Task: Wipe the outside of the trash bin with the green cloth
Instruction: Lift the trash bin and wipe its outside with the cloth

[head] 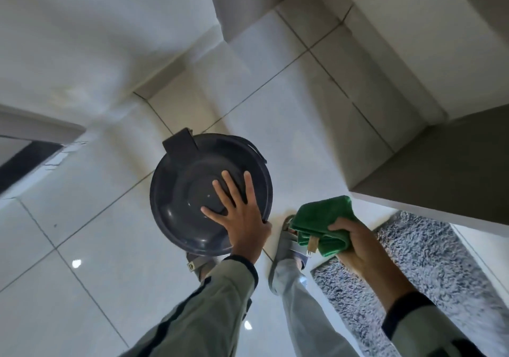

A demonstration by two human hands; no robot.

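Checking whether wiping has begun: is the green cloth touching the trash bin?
Apart. The head view shows the green cloth bunched in the right hand, with bare floor visible between it and the trash bin.

Floor tiles [91, 246] left of bin [176, 188] clear (cabinet [440, 169] crowds right).

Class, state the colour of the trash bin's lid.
Dark grey trash bin lid, seen best in the head view, the only one.

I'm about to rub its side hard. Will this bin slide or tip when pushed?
Probably slides: the trash bin stands on glossy floor tiles. It looks like light plastic, so likely tippy. The left hand pressing flat on its lid should steady it.
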